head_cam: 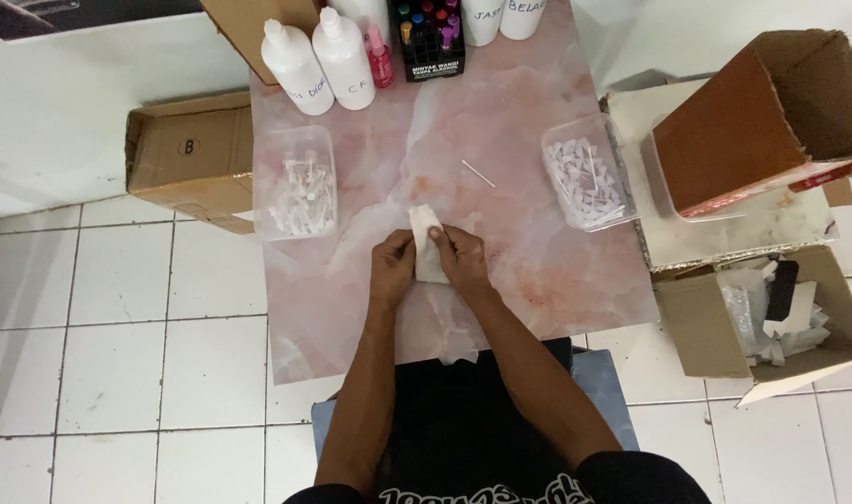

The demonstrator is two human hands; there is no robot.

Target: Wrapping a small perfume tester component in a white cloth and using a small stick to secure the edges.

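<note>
Both hands meet near the middle of a pink marbled desk [538, 271], closed on a small white folded packet [427, 245]. The left hand [392, 268] pinches its left edge with curled fingers, and the right hand [459, 258] grips the right edge the same way (whether the packet is paper or cloth, I cannot tell). The packet's top corner pokes up past the fingertips, and its lower end lies against the desk between the wrists.

A thin white stick [478, 174] lies loose on the desk, up and to the right of the hands. On the desk's left stands a clear plastic tub [295, 183] holding small white pieces, and a second clear tub [589, 174] with similar white pieces sits at the right edge.

Along the far edge stand two white squeeze bottles [319, 63] with handwritten labels, a slim pink bottle [380, 58] beside them, and a black rack [430, 37] of small vials with coloured caps, its front bearing a white printed label. Two more white containers [502, 17] with handwriting are right of the rack.

On the white tiled floor [118, 355], a brown cardboard box [191, 161] marked with a circled letter lies left of the desk. To the right, another cardboard box [771, 112] lies tipped on its side, and an open carton [762, 322] below it holds white scraps and plastic bags.
</note>
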